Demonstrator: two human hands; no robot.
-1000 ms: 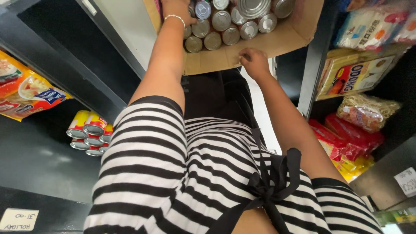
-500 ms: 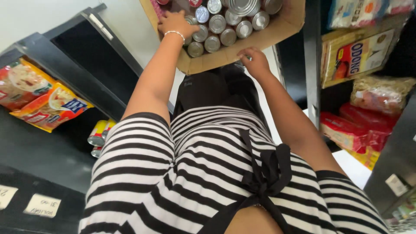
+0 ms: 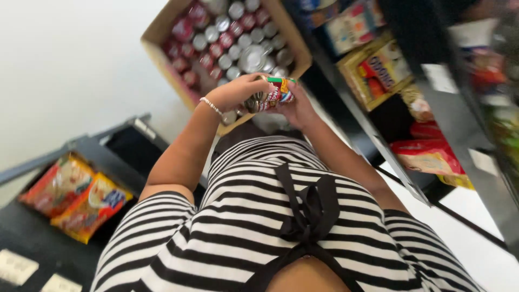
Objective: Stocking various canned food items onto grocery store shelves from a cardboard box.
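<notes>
While both hands grip small red-labelled cans [image 3: 268, 96] above near edge of cardboard box [image 3: 162, 33]: left hand [image 3: 238, 92] wrapped over top, right hand [image 3: 297, 108] cupping beneath. Step looks like lifting stock out; next move needs firm two-handed hold.

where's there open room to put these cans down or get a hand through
Bare white floor lies left of the cardboard box, above the dark shelf with orange packets. The box is packed with cans. Right shelves are crowded. Left hand and right hand hold a can pack.
</notes>
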